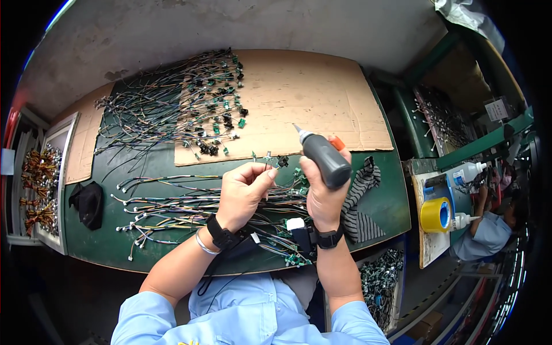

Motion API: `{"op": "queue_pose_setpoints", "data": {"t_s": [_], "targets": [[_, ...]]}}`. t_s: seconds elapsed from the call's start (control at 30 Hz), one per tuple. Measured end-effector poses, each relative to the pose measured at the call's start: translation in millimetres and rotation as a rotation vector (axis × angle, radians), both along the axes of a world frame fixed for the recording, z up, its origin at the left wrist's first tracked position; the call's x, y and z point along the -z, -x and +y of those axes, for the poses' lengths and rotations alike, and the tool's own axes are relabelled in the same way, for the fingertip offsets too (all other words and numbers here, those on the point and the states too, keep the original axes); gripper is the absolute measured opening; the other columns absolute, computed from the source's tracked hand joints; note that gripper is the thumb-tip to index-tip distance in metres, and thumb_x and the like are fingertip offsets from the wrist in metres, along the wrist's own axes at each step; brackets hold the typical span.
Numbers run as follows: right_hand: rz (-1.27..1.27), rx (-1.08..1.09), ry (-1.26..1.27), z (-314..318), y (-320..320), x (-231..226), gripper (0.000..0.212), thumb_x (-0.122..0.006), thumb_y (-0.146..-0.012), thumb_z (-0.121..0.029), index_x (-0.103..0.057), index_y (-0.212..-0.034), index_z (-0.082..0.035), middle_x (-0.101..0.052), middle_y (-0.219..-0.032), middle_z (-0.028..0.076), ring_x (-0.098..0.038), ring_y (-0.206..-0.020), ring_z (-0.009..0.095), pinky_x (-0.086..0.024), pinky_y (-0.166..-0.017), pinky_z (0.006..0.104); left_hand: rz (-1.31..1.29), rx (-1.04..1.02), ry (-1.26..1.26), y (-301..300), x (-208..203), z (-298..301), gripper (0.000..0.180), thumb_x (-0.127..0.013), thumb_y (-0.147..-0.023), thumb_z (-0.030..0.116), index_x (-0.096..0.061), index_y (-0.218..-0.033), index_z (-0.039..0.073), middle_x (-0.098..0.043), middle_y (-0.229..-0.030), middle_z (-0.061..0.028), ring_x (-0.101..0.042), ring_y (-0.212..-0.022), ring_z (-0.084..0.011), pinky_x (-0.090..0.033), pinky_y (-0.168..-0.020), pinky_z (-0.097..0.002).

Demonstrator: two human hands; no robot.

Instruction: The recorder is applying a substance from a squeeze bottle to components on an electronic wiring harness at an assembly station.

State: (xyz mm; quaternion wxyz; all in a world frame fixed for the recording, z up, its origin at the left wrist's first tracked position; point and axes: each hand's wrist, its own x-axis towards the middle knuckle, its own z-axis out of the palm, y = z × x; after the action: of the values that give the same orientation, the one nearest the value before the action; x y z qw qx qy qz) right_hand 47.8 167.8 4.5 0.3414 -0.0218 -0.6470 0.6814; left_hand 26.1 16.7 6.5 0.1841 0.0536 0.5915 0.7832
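Observation:
My left hand is closed in a pinch on a thin wire harness. Small green and white connectors and a black connector stick up just past its fingertips. In my right hand is a dark grey squeeze bottle, tilted so that its pointed nozzle aims up and left, apart from the connectors. An orange piece shows beside the right fingers. Under both hands, a row of wire harnesses lies across the green table, white plugs to the left.
Many harnesses with green and black ends rest partly on a cardboard sheet. Striped cloth lies right, black cloth left. A side bench holds a yellow tape roll. Below stands a bin of parts. Another person sits far right.

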Motion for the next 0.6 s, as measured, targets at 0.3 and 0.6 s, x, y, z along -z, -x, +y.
{"op": "queue_pose_setpoints", "data": {"t_s": [0.3, 0.6], "targets": [[0.165, 0.008, 0.21, 4, -16, -3, 0.062, -0.068, -0.075, -0.044, -0.047, -0.11, 0.003, -0.056, -0.098, 0.014, -0.06, -0.088, 0.026, -0.049, -0.076, 0.0338, 0.055, -0.11, 0.029, 10, 4, -5, 0.015, -0.065, -0.086, 0.015, -0.064, -0.092, 0.0, -0.06, -0.069, 0.0013, -0.045, -0.053, -0.0014, -0.035, -0.047, -0.0152], [0.152, 0.047, 0.177, -1, -12, -6, 0.056, -0.068, -0.077, -0.041, -0.05, -0.105, 0.005, -0.057, -0.092, 0.014, -0.061, -0.084, 0.026, -0.049, -0.078, 0.0362, 0.088, -0.097, 0.023, 9, 6, -5, 0.015, -0.065, -0.085, 0.012, -0.065, -0.09, -0.001, -0.061, -0.069, 0.0025, -0.047, -0.056, -0.0004, -0.037, -0.05, -0.0155]]}}
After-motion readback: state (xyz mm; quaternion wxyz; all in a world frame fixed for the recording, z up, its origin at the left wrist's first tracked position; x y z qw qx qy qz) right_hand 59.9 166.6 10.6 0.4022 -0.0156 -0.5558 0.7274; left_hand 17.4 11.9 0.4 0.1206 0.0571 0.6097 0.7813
